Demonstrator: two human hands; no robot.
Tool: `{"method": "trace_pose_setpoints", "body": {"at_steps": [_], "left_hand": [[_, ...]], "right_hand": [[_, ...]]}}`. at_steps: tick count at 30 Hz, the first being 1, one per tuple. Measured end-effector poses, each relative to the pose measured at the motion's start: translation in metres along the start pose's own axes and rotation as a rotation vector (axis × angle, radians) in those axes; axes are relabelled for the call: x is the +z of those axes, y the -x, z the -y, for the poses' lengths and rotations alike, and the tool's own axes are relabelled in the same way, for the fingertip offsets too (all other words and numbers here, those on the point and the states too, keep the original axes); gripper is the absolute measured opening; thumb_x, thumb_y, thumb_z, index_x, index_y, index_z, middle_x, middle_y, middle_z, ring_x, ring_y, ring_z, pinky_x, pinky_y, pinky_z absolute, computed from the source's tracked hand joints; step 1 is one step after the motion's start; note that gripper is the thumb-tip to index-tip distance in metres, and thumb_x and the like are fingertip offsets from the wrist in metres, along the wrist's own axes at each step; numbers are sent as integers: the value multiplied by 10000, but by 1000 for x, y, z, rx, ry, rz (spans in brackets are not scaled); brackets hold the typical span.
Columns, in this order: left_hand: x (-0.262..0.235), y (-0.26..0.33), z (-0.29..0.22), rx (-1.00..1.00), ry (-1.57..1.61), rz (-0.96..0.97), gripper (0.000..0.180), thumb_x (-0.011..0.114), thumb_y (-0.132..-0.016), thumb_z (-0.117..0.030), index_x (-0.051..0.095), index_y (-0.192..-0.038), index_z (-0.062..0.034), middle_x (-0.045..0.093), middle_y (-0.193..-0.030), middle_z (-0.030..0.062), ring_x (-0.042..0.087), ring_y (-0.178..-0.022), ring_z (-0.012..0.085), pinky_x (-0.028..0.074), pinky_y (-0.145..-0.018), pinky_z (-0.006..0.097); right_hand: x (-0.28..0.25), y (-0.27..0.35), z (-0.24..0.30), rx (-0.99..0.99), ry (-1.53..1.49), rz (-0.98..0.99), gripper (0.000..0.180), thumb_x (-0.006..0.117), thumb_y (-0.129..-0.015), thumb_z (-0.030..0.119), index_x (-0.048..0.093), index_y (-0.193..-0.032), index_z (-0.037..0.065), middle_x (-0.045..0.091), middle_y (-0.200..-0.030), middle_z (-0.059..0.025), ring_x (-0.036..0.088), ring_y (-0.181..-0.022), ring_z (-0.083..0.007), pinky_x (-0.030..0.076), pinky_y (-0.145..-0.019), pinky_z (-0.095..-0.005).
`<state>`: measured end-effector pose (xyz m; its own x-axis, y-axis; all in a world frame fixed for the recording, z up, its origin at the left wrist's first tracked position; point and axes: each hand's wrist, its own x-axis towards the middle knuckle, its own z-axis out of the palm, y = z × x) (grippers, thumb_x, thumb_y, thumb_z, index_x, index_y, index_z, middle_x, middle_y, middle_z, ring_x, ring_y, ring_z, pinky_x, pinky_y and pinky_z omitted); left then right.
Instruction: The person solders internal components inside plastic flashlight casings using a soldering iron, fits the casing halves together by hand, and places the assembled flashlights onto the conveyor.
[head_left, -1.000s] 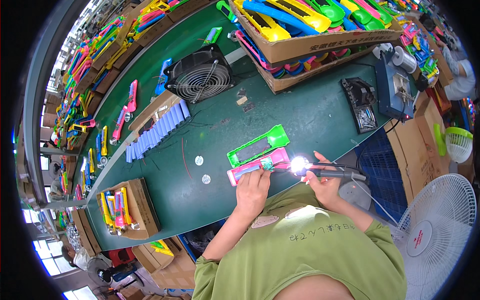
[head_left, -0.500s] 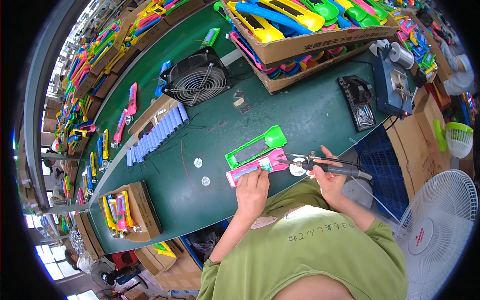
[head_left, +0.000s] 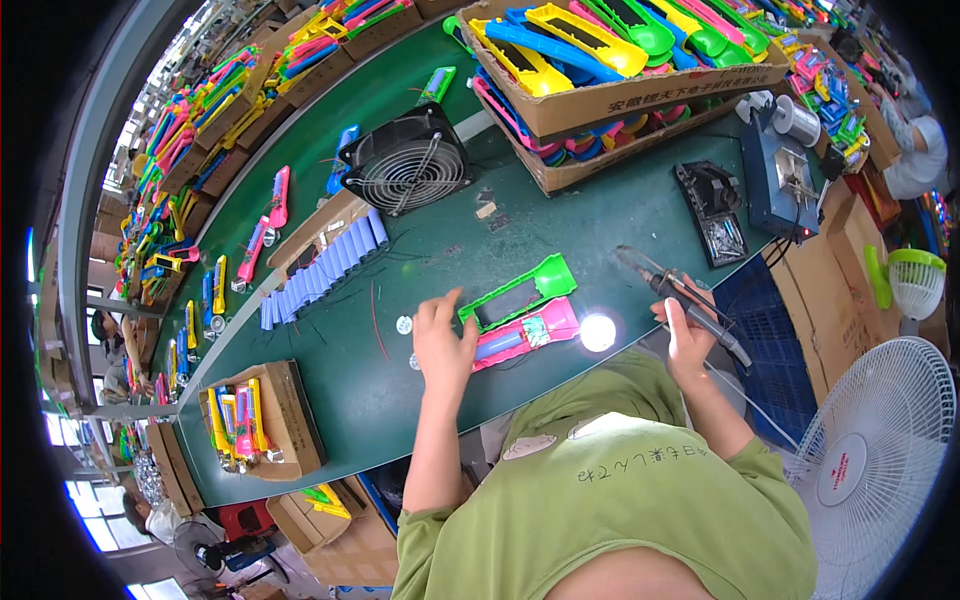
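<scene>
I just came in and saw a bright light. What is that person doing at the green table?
A person is working on an open pink plastic casing lying on the green table. The left hand rests at one end of it. The right hand holds a soldering iron lifted off to the side. A small round light glows at the casing's other end, and a green half lies alongside.

Green bench (head_left: 620, 215): fan (head_left: 405, 172), boxes (head_left: 610, 95), casings (head_left: 520, 315)

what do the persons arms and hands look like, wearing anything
Both forearms are bare, and the left hand and right hand wear no gloves; no watch, ring or wristband shows. The arms come out of a loose olive-green short-sleeved top with a small line of pale markings across its front.
</scene>
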<state>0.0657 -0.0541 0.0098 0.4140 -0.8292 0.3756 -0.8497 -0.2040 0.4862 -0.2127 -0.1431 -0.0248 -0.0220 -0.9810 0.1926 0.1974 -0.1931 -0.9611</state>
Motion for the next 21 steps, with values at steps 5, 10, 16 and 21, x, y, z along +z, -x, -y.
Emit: {"method": "trace_pose_setpoints", "body": {"at_steps": [5, 10, 16, 21], "left_hand": [[-5, -19, 7, -133, -132, 282, 277, 574, -634, -14, 632, -901, -62, 562, -865, 203, 585, -703, 351, 493, -663, 408], [-10, 44, -4, -20, 8, -222, 192, 645, -638, -17, 619, -820, -73, 541, -924, 119, 584, -788, 277, 490, -638, 348], [-2, 58, 17, 205, 334, 175, 355, 730, -669, -112, 461, -893, -51, 525, -1115, 175, 507, -1019, 356, 412, -858, 408], [-71, -26, 29, 158, 359, 92, 436, 776, -648, -165, 406, -859, -71, 560, -1006, 177, 530, -972, 321, 435, -805, 389]], "right_hand": [[-6, -19, -9, -166, 292, 103, 272, 528, -852, 14, 465, -1111, -44, 623, -819, -120, 608, -642, -136, 489, -596, -224], [-6, -39, -13, -271, 462, 63, 252, 519, -858, 8, 474, -1104, -19, 644, -793, -105, 602, -648, -118, 482, -622, -226], [-2, -53, -15, -253, 488, 78, 230, 511, -865, 15, 488, -1092, -16, 603, -938, -128, 626, -742, -151, 509, -637, -249], [-13, -54, -26, -391, 646, 118, 227, 510, -869, 15, 481, -1091, -23, 529, -1036, -139, 621, -805, -177, 517, -651, -251]]}}
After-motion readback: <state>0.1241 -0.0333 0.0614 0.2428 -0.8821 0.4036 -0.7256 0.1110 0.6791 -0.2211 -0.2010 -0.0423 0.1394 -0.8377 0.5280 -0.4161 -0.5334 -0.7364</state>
